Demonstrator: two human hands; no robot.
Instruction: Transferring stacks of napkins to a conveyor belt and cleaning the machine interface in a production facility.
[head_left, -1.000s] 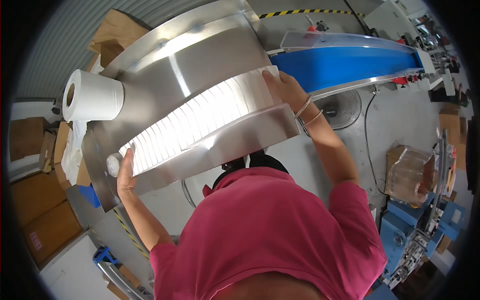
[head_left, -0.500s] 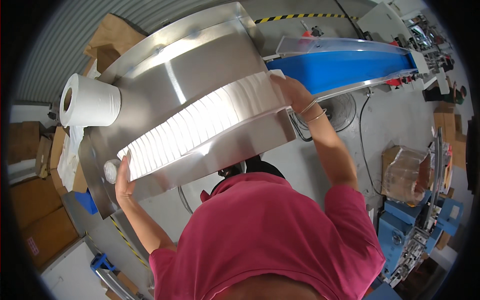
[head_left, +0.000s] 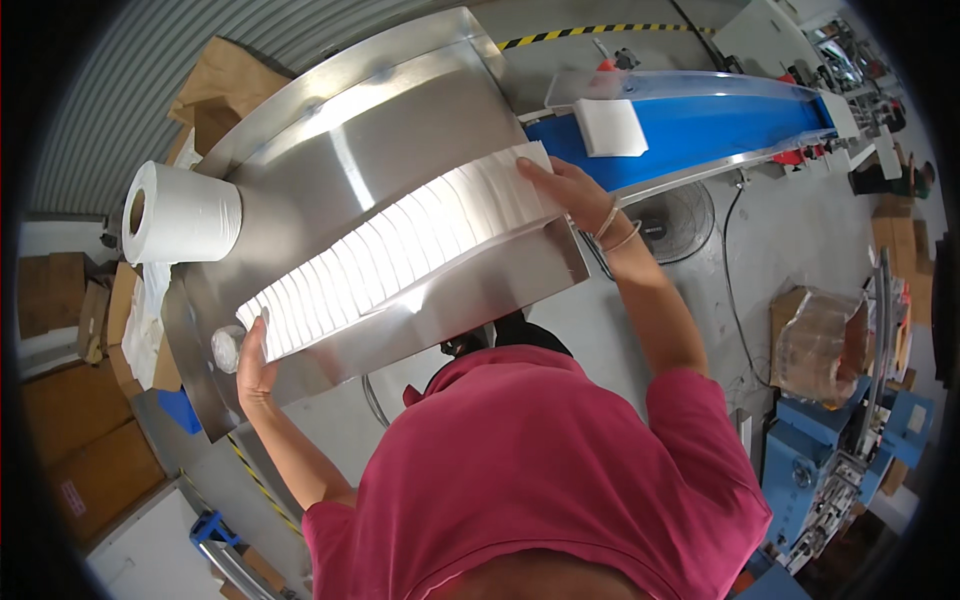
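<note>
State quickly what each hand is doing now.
Left hand: pressing the near end of the white stack.
Right hand: pressing the stack's far end.

Left hand and right hand are pressing against opposite ends of a long row of white folded tissues, which is lying on a steel table. White block is sitting on the blue conveyor belt. Paper roll is standing at the table's left edge.
</note>
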